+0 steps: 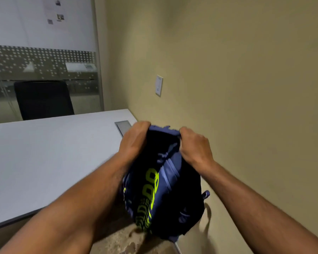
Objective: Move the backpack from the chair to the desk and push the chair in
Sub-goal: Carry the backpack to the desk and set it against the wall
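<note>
Nearest the camera, two bare forearms reach forward and converge on the backpack point(163, 182), a dark blue bag with yellow-green lettering down its front. The left hand point(134, 139) and the right hand point(195, 145) each clamp the bag's top edge, fingers point(184, 131) curled shut over the fabric, one hand at either corner. The bag hangs below the grip with its long axis running roughly top to bottom of the view, top end farthest from the body, base swinging free above the floor point(136, 241) — it touches neither a chair nor the surface point(44, 158).

The relation that matters: the bag lies just off the right-hand end of the surface, between that end and the beige wall point(246, 88), and the bare top stretches away to the left. The left hand is the nearer one to the surface and overlaps its far corner in this view. I judge the coming move to be a lift and a swing leftward, enough for the hanging base to clear the edge before setting down.

The surface is pale grey, with a cable hatch point(122, 126) set into it just beside the left hand. Beyond stands a dark chair back point(43, 99) at the far side, then a frosted glass partition point(42, 61). A white wall plate point(159, 86) sits on the wall above. The chair to be pushed in is not in view.
</note>
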Tool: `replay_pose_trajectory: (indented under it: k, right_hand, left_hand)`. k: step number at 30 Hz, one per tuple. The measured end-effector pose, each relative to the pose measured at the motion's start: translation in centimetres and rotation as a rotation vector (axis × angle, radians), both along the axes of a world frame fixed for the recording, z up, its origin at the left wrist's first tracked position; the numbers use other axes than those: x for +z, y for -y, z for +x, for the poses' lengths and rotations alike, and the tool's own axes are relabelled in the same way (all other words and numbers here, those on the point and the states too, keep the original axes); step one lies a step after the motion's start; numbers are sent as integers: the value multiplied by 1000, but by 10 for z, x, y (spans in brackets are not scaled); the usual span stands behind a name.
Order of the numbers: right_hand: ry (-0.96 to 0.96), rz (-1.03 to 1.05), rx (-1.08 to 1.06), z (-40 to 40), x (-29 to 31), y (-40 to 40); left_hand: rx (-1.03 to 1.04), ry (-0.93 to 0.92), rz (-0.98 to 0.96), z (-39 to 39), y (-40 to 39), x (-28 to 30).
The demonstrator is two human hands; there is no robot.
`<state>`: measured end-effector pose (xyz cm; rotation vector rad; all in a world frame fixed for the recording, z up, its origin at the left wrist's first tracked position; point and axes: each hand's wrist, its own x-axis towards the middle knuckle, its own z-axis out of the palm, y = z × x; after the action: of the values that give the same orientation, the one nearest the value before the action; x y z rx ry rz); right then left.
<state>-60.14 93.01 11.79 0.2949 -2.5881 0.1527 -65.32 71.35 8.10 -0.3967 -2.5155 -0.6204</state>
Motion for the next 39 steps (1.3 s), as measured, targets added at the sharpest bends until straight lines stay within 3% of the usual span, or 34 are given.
replay_pose_trajectory:
  k: [8, 15, 27, 39]
  right_hand:
    - [-201, -73, 74, -125, 65, 35]
    - [-310, -188, 116, -239, 75, 55]
    - [-82, -370, 131, -394, 36, 74]
    - [160, -401, -94, -473, -14, 53]
  left_hand:
    - [103, -190, -29, -135, 20, 83]
    - [148, -248, -73, -252, 28, 113]
    - [128, -129, -176, -418, 31, 88]
    - [9, 52, -318, -519, -8, 43]
